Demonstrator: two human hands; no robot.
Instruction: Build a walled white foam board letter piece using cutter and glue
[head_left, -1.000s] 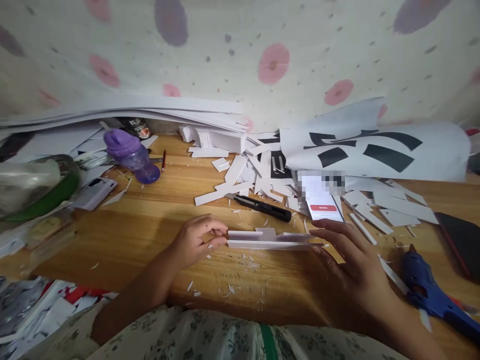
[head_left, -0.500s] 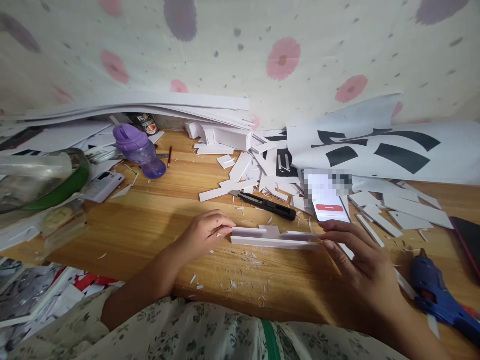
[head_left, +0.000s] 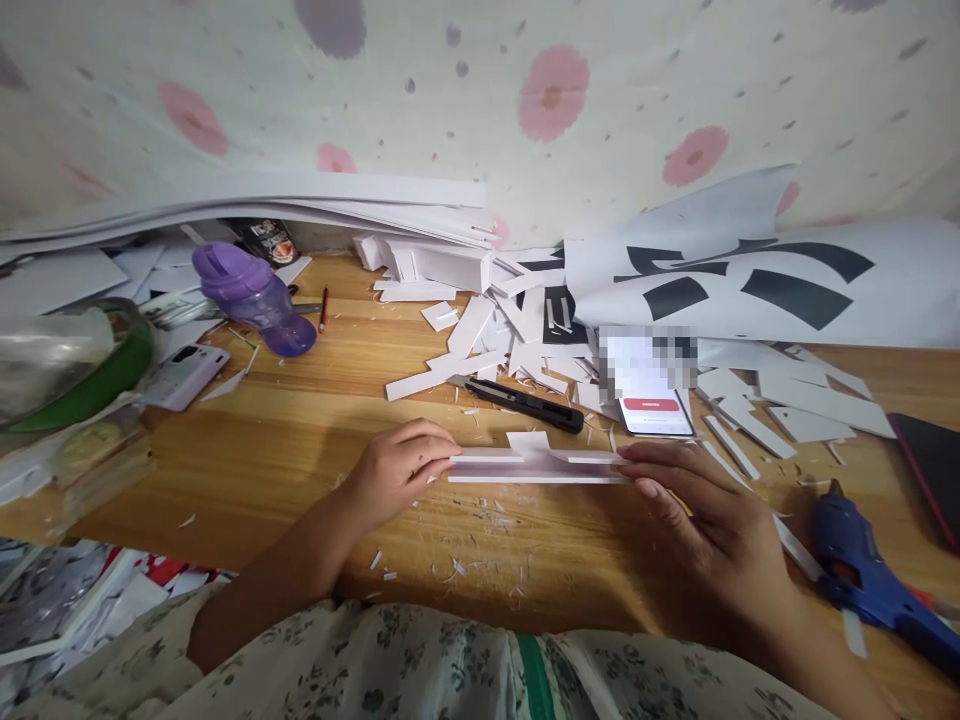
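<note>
Both ends of a white board piece (head_left: 536,467) held in bare fingers

At the left end, the left hand (head_left: 397,468) has its thumb and fingertips closed in a pinch. At the right end, the right hand (head_left: 712,510) has its thumb on the near side and its fingers along the far side, gripping loosely. The white board piece lies left to right between the hands, at the middle of the near part of the wooden table (head_left: 300,450). It has a long near edge, two shorter strips on the far side, and a square tab sticking out between them.

Small white shavings lie just nearer than the piece. Just beyond it rests a black craft knife (head_left: 525,403), blade pointing left. Farther back is a heap of white scraps (head_left: 525,335), with a lit phone (head_left: 651,390) at its right, showing a red button. Behind the phone, a curled paper sheet (head_left: 720,322) carries black shapes.

At the near right lies a blue glue gun (head_left: 855,560). At the far left, a purple cup (head_left: 255,300) leans beside a pencil (head_left: 324,310), and a green-rimmed bowl (head_left: 97,385) sits at the left. Long white sheets (head_left: 300,195) run along the flower-patterned wall (head_left: 420,120).
</note>
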